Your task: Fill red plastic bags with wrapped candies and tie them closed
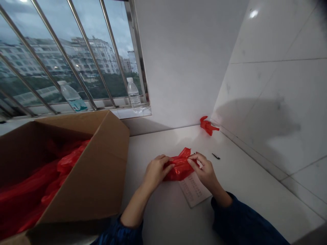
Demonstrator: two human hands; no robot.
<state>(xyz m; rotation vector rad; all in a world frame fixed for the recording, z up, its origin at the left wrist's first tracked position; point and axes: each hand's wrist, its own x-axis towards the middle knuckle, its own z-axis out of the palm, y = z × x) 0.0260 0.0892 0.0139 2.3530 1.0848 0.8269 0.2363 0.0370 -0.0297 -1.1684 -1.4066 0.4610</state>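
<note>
A crumpled red plastic bag lies on the white counter between my two hands. My left hand is closed on its left side, thumb on top of the plastic. My right hand pinches its right edge with the fingertips. Under my right hand lies a white printed card. Both of my forearms come up from the bottom edge in dark blue sleeves.
An open cardboard box full of red plastic bags stands on the left. Another knotted red bag sits in the far corner. A small black object lies nearby. Two water bottles stand at the barred window.
</note>
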